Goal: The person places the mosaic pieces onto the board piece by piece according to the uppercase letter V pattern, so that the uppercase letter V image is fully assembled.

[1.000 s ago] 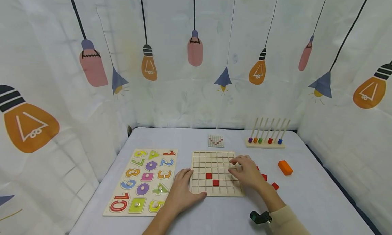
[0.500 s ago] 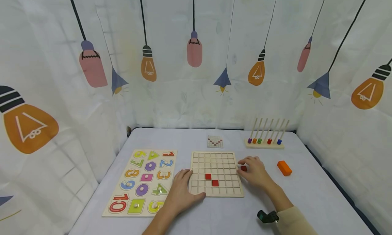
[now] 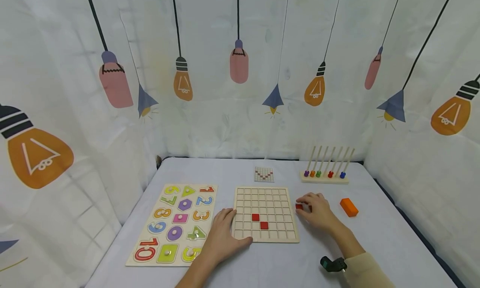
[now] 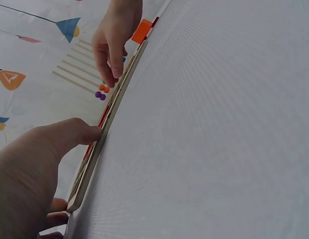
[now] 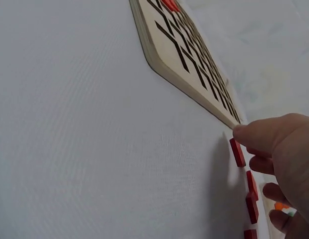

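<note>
On the white table lies a wooden grid board (image 3: pixel 279 215) with two red square tiles (image 3: pixel 255 217) set in its cells. My left hand (image 3: pixel 221 231) rests at its near left corner, the fingers along the left edge and the thumb (image 4: pixel 75 134) touching the front edge. Right of the board, my right hand (image 3: pixel 318 211) hovers low with bent fingers by a loose red tile (image 3: pixel 298 206). In the right wrist view, the thumb (image 5: pixel 259 134) is just above that tile (image 5: pixel 237 152), with no clear pinch seen. Further red tiles (image 5: pixel 252 208) lie past it, hidden from the head view.
To the left lies a number and shape puzzle board (image 3: pixel 180 217). A small pattern card (image 3: pixel 264 174) is behind the grid board. A bead rack with upright pegs (image 3: pixel 324 179) stands at the back right, and an orange block (image 3: pixel 349 207) lies right of my right hand.
My right hand has drawn back from the right side of the grid board, moving right to beside the loose red tile. My left hand and the tiles on the board stay put.
</note>
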`<state>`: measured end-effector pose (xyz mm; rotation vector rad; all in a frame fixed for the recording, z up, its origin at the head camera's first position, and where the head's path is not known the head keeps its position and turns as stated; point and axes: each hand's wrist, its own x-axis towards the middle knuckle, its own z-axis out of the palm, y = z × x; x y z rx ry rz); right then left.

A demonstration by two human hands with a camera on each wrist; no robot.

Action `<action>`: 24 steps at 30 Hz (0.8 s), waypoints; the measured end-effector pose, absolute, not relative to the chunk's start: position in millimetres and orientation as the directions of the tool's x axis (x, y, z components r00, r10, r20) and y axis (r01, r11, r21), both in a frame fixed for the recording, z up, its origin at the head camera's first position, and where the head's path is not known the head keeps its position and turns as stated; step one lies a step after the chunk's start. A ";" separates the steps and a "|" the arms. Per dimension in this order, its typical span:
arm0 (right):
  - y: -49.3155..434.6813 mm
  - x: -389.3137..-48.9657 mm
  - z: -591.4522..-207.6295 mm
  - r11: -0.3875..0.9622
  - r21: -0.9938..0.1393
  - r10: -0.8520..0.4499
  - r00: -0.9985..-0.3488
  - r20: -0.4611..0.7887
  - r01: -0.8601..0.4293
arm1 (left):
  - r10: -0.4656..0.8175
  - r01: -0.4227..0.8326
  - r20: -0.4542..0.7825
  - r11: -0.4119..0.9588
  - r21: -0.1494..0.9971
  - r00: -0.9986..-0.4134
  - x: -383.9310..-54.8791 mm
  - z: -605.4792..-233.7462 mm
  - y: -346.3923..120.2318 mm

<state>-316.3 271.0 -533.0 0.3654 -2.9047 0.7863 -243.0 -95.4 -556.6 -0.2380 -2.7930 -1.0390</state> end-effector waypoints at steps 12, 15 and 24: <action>274.5 -317.2 -541.5 0.850 -0.465 -0.203 -0.968 0.146 -0.248 | 0.094 0.204 0.203 0.746 0.634 -0.975 -243.0 -557.5 -96.0; 274.5 -316.6 -541.1 0.852 -0.460 -0.203 -0.968 0.149 -0.250 | 0.091 0.200 0.200 0.745 0.637 -0.976 -243.1 -557.6 -95.6; 275.5 -316.4 -542.9 0.857 -0.446 -0.198 -0.965 0.173 -0.256 | 0.096 0.205 0.202 0.748 0.631 -0.975 -243.9 -557.1 -95.3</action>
